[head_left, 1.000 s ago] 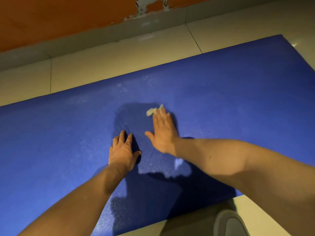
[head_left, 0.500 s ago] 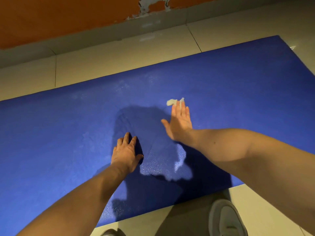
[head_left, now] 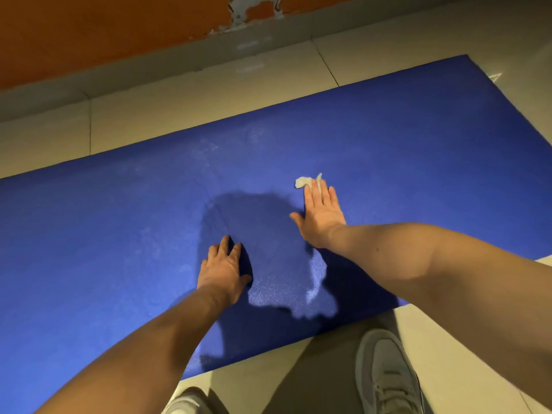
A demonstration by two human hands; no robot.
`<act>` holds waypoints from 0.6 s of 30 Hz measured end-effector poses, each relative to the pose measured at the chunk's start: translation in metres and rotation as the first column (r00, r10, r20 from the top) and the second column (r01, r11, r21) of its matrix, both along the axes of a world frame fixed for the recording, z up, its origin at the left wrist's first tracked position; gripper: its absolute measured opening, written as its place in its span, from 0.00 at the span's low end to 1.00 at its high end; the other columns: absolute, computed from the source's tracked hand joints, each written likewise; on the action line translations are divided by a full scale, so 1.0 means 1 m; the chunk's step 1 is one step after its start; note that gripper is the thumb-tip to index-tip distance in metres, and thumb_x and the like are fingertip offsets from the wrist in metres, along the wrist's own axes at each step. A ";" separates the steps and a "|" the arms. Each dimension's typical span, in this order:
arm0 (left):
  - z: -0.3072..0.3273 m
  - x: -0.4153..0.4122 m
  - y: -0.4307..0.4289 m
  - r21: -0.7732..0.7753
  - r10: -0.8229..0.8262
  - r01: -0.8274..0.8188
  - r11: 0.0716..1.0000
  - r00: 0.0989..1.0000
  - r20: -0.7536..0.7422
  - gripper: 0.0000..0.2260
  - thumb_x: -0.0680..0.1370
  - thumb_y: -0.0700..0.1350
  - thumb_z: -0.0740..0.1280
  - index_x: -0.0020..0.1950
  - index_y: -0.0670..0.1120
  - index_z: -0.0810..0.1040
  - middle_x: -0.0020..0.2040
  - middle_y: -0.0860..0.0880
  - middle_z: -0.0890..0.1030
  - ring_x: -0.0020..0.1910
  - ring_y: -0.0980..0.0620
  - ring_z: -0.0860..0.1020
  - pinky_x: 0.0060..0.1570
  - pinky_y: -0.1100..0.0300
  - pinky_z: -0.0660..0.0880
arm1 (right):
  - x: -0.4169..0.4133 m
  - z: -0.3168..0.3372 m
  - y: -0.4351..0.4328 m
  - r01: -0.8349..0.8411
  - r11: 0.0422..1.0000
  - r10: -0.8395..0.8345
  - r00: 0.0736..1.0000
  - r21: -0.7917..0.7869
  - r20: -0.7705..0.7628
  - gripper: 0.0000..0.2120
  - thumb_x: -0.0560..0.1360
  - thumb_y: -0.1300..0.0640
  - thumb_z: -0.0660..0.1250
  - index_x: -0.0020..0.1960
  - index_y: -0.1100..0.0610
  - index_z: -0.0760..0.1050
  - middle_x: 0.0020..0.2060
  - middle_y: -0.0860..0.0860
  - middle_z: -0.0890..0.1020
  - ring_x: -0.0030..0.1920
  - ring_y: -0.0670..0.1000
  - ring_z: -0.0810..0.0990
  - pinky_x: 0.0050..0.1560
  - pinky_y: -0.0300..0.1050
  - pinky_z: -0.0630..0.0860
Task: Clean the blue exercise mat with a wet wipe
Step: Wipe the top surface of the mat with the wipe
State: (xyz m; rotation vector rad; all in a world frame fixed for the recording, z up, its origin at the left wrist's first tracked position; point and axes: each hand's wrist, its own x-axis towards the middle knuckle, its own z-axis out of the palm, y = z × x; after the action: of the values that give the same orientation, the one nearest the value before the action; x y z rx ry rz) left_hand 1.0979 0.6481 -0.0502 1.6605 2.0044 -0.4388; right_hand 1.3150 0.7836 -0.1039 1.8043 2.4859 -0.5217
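my right hand lies flat on the blue exercise mat, palm down, fingers straight and close together, thumb out to the left. under the fingertips sits the wet wipe, a small crumpled whitish wad. most of it is hidden beneath my fingers, and only a lump by the index finger and a thin tip past the middle finger peek out. i press it onto the mat with straight fingers and do not curl round it. the wipe is well in from every edge of the mat.

my left hand is nearer to me and further left, also palm down on the mat, fingers a little spread and lightly bent. it holds nothing and only rests on the surface. the two hands are apart, with a dark shadow on the mat between them and a paler, speckled patch just right of my left wrist.

the mat lies flat on pale floor tiles, slanting across the view. beyond its far edge run a grey skirting and an orange wall with a chipped patch of paint. on the tiles by the near edge stands my right shoe, pale, and only the toe of my left shoe shows at the bottom
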 end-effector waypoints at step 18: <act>0.005 0.008 -0.024 -0.051 -0.070 0.068 0.996 0.997 -0.032 0.38 0.79 0.57 0.67 0.82 0.48 0.51 0.82 0.46 0.47 0.77 0.41 0.54 0.74 0.47 0.61 | 0.029 0.002 -0.034 0.013 0.999 -0.007 0.992 -0.047 0.128 0.40 0.82 0.36 0.51 0.82 0.59 0.40 0.81 0.59 0.41 0.80 0.60 0.34 0.79 0.59 0.39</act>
State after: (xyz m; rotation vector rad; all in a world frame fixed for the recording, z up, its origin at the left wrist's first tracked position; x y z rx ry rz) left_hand 1.1063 0.6238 -0.0449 1.7067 1.9487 -0.5405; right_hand 1.3444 0.7494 -0.1018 1.7742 2.3614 -0.4467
